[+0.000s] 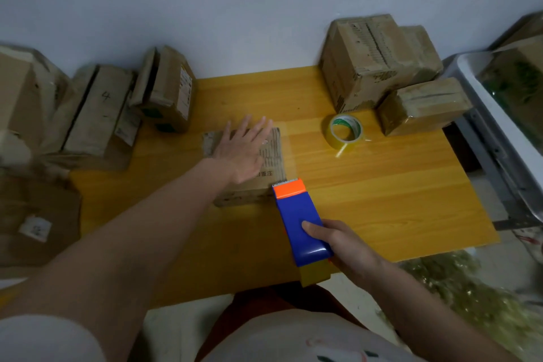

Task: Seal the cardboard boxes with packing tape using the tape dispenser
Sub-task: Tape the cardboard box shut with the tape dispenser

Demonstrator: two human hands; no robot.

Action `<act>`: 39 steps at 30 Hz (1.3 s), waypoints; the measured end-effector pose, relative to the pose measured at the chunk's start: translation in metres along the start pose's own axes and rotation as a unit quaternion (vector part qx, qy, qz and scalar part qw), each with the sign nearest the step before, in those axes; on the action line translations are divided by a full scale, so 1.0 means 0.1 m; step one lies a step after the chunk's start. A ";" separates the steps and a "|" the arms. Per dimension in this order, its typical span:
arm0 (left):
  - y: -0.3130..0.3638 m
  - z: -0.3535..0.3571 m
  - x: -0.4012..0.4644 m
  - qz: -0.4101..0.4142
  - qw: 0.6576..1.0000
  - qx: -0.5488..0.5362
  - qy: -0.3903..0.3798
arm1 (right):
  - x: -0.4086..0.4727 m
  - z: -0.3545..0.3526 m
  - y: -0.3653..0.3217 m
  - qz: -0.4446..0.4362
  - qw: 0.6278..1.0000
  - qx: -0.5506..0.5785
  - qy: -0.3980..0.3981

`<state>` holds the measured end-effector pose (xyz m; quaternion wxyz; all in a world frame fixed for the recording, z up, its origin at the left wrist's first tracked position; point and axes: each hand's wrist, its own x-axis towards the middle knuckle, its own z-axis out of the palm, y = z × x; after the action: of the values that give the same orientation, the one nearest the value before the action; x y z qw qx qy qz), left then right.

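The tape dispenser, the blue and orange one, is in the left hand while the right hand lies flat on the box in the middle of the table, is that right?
Not quite: the hands are swapped. The head view shows the right hand gripping the blue and orange tape dispenser, while the left hand lies flat, fingers straight, on the box in the middle of the table.

Home packing corner: stacked cardboard boxes (379, 59).

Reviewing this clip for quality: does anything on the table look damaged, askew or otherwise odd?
Mostly worn stock. The large box at the back right has torn, ragged cardboard on top. The spare tape roll trails a loose end across the table. The box being taped looks scuffed too.
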<state>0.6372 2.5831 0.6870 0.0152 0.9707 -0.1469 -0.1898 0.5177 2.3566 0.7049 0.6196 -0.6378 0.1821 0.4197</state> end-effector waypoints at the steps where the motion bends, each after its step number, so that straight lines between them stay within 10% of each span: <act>1: 0.01 0.06 -0.07 0.048 0.999 0.004 0.020 | 0.01 -0.01 0.01 0.002 1.000 0.001 -0.004; 6: -0.03 0.35 -0.25 0.186 0.980 0.072 -0.026 | 0.03 -0.10 0.03 0.003 1.000 -0.005 -0.024; 15: 0.29 0.46 -0.15 0.012 1.000 0.012 0.014 | 0.16 -0.32 -0.25 -0.014 0.999 -0.020 0.024; 39: 0.33 0.45 0.01 -0.013 0.998 -0.049 0.037 | 0.14 -0.69 -0.46 0.045 0.983 -0.168 0.056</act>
<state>0.6120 2.5520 0.6480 0.0653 0.9770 -0.1241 -0.1607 0.5821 2.3031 0.7152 0.4727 -0.7469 0.1718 0.4350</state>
